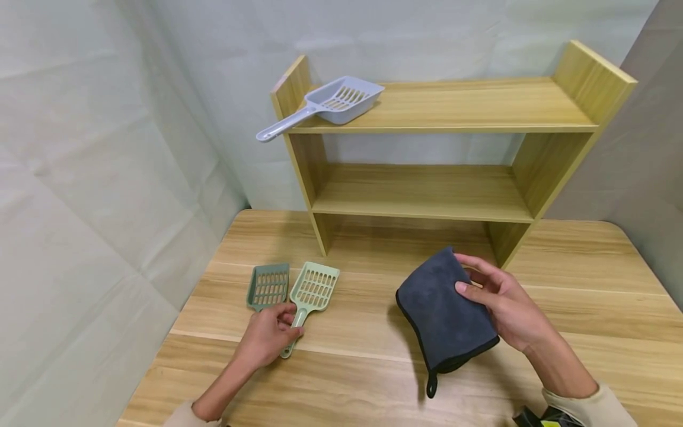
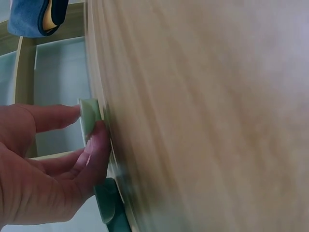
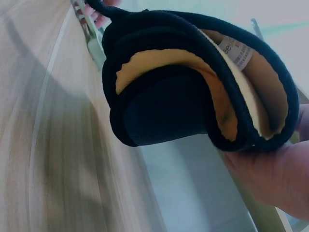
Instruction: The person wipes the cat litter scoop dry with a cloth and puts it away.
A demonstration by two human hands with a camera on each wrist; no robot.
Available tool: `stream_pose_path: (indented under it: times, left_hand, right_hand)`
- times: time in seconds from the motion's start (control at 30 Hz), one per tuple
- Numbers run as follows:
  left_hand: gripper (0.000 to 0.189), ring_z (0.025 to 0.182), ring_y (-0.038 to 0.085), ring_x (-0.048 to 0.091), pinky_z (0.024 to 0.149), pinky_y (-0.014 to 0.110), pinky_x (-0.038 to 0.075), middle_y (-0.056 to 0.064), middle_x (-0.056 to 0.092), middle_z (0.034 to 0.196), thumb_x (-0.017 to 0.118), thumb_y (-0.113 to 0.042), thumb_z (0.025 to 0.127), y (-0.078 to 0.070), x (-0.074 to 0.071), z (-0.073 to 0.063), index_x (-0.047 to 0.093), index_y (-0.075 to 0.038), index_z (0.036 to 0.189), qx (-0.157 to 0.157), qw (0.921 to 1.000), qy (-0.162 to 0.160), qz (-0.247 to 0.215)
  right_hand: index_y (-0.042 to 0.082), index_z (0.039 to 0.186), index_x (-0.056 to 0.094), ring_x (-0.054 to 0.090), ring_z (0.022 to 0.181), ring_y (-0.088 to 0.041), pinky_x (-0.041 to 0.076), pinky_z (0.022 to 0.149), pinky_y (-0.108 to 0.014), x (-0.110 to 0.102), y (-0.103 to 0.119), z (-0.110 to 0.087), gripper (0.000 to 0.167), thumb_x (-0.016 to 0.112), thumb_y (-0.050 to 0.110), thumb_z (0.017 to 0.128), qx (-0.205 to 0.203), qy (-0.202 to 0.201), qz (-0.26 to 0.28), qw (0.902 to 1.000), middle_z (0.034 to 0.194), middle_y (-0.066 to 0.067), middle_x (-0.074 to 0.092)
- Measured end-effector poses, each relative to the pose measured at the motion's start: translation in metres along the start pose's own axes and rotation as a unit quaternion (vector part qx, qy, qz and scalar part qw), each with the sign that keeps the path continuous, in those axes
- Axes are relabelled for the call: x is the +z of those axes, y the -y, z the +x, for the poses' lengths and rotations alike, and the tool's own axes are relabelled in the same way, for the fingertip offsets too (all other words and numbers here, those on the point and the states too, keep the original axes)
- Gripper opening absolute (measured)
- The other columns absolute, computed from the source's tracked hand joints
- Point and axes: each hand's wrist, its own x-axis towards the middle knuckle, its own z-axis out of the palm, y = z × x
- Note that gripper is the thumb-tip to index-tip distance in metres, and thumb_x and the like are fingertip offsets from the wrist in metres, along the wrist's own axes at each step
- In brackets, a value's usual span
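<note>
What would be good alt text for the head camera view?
A person's right hand holds a folded dark cloth above a wooden table, while fingers of the left hand pinch a light green scoop by its handle. A darker green scoop lies beside it; behind, a lavender-grey scoop rests on the top shelf of a wooden rack.

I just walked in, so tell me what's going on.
A person's left hand pinches a light green slotted scoop by its handle, beside a dark green scoop on the table. The right hand holds a folded dark cloth above the table. A pale lilac scoop rests on the top shelf.
</note>
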Motion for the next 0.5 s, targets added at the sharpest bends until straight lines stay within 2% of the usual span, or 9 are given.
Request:
stream_pose_path:
  times: [0.27,0.5]
  left_hand:
    - [0.048,0.082,0.012,0.064,0.067,0.021,0.050,0.007,0.073,0.098,0.081,0.003,0.083,-0.0027,-0.0047,0.0017,0.070,0.009,0.129,0.019,0.9993,0.013,0.028]
    - [0.045,0.091,0.014,0.062,0.075,0.024,0.049,0.007,0.072,0.101,0.072,0.003,0.086,-0.0041,-0.0082,0.0045,0.071,0.006,0.131,0.061,0.9962,0.008,0.061]
  right_hand:
    - [0.028,0.153,0.055,0.075,0.100,-0.019,0.065,0.079,-0.037,0.0003,0.0006,0.0000,0.047,0.055,0.007,0.111,0.027,-0.036,-0.036,0.9984,0.127,0.002,0.065]
    - [0.025,0.153,0.055,0.078,0.095,-0.019,0.066,0.075,-0.036,0.0000,-0.0005,-0.0002,0.045,0.054,0.007,0.112,0.015,-0.026,-0.041,0.9987,0.127,0.002,0.066]
